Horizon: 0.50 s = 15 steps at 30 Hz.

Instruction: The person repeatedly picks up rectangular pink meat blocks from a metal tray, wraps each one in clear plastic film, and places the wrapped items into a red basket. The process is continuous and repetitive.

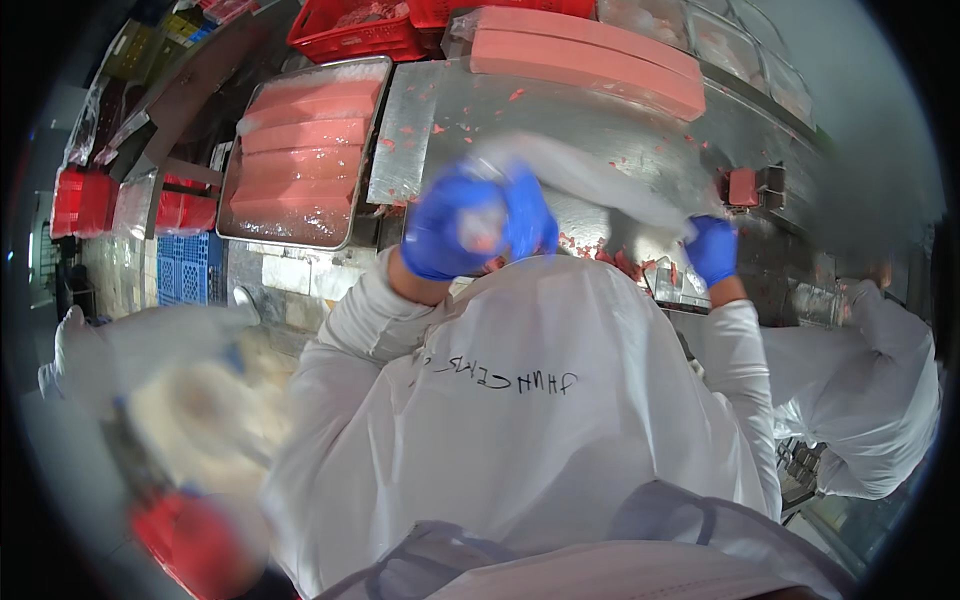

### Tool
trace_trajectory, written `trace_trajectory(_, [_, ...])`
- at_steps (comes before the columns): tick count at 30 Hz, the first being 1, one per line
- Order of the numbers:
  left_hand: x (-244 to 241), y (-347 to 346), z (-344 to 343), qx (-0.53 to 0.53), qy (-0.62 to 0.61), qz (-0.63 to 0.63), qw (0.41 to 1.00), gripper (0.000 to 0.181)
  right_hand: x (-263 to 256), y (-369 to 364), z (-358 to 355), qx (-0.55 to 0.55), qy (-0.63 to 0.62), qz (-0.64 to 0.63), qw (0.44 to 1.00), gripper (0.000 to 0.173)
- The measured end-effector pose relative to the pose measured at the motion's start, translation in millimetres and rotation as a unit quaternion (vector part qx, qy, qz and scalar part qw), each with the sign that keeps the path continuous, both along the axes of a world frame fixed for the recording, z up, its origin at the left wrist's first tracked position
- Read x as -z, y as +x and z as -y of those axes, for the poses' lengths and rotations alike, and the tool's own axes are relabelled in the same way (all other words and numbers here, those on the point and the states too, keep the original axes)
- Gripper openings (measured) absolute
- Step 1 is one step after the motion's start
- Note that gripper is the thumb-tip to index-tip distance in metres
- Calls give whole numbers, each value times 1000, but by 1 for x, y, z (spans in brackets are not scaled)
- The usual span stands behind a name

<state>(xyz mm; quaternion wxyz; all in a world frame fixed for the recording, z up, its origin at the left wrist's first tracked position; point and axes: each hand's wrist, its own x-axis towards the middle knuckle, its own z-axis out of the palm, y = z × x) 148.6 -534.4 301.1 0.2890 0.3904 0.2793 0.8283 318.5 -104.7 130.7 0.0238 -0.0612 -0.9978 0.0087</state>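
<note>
Both my hands wear blue gloves above the near part of a steel table [570,112]. My left hand [454,225] is blurred, its fingers curled around a bunched end of translucent plastic film [600,176]. The film stretches across to my right hand [711,247], which grips its other end. Pink scraps [626,262] lie on the steel below the film, close to my white apron [555,427]. Long pink blocks [585,60], seemingly meat, lie along the far side of the table. More slabs [300,161] fill a metal tray [361,161] at the left, with frost along its far end.
Red crates [360,49] holding meat pieces stand behind the table. A small pink block [742,187] sits by metal moulds [772,187] at the right. People in white stand at the right [877,390] and left [172,337]. A blue plastic crate [187,270] is below the tray.
</note>
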Motion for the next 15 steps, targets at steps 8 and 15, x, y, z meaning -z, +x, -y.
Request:
trace_trajectory(8, [81, -85, 37, 31, -604, -498, 622, 47, -100, -12, 69, -3, -116, -252, 961, 27])
trace_trajectory(15, [-40, 21, -78, -53, -68, 147, 985, 85, -42, 5, 114, -108, -474, -68, 871, 42])
